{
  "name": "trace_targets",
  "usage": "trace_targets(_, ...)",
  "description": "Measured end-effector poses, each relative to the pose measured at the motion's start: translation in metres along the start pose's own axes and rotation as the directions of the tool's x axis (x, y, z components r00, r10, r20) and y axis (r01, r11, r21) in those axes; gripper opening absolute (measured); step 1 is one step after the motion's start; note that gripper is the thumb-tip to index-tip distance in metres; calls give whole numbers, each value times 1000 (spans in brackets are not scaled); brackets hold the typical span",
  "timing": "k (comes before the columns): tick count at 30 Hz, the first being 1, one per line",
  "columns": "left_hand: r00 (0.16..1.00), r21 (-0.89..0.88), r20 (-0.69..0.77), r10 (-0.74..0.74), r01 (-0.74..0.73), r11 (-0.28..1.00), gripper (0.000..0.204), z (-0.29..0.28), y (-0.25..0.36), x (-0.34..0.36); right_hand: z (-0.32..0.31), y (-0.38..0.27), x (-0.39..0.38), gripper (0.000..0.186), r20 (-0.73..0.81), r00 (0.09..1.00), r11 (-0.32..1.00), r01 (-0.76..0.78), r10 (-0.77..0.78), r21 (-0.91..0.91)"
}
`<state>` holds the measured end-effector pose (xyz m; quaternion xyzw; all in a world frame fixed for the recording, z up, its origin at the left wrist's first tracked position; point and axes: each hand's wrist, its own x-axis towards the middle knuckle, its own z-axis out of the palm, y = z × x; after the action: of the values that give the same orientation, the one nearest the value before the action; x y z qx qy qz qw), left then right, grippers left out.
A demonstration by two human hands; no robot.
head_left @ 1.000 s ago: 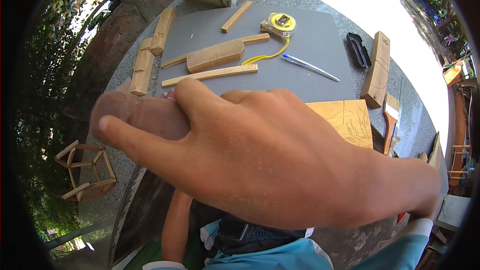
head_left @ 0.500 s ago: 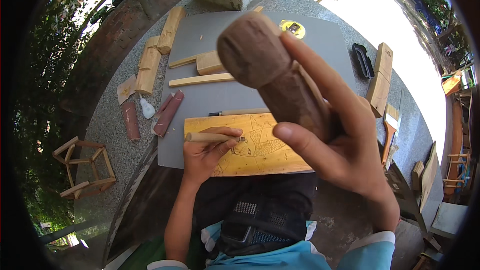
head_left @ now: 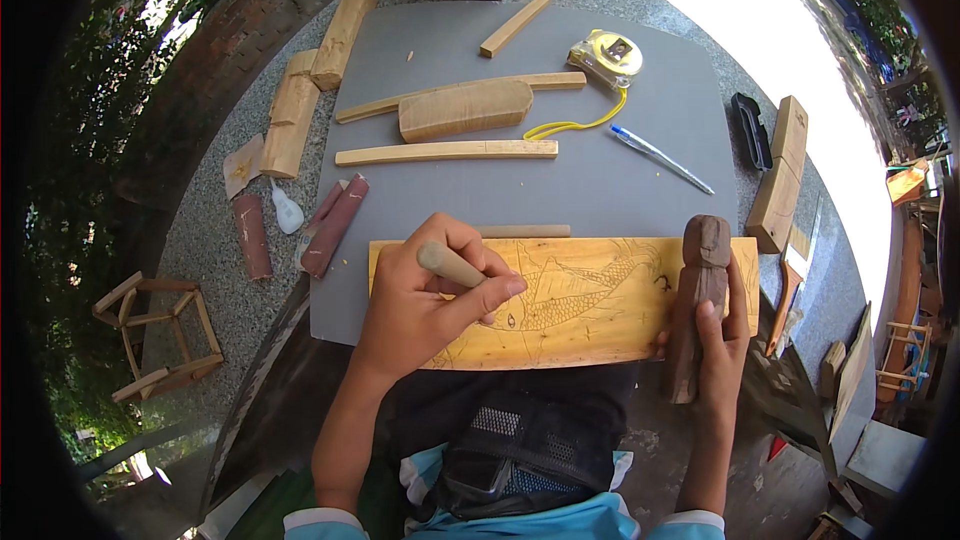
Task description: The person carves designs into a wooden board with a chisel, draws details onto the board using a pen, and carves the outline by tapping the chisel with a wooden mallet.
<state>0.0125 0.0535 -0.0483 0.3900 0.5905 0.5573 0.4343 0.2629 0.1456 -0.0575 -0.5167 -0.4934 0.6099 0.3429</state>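
A long yellow wooden board (head_left: 560, 348) lies before me, with a scaly fish outlined in dark lines on it. My left hand (head_left: 405, 315) rests over the board's left part, closed around the round wooden handle of a carving chisel (head_left: 450, 264). The chisel's blade is hidden behind my fingers. At the board's right part, my right hand (head_left: 724, 345) grips a dark brown wooden mallet (head_left: 684, 350), its blocky head pointing away from me. Fingers of that hand reach behind the mallet onto the board. Behind the board lies another round wooden handle (head_left: 525, 231), partly covered.
On the grey sheet (head_left: 450, 195) lie wood strips (head_left: 445, 152), a shaped wood block (head_left: 465, 110), a tape measure (head_left: 607, 55) and a pen (head_left: 662, 160). Sandpaper rolls (head_left: 335, 228) and a white bottle (head_left: 287, 208) sit left; a brush (head_left: 790, 280) and wood blocks (head_left: 778, 190) right.
The mallet has come down from high in front of me to the board's right part, still in my right hand. My left hand has turned, bringing the chisel handle more upright.
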Motion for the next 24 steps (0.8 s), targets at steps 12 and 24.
trace_targets(12, 965, 246, 135, 223, -251, 936, 22, 0, -7, -4, 1, 2, -2, 62, -29, 998, 998, 47, -48, -39)
trace_targets(24, 890, 782, 195, 413, -395, 482, 30, 77, -28, -34, -1, 22, -81, 94, -187, 976, 994, 112, -110, -3)
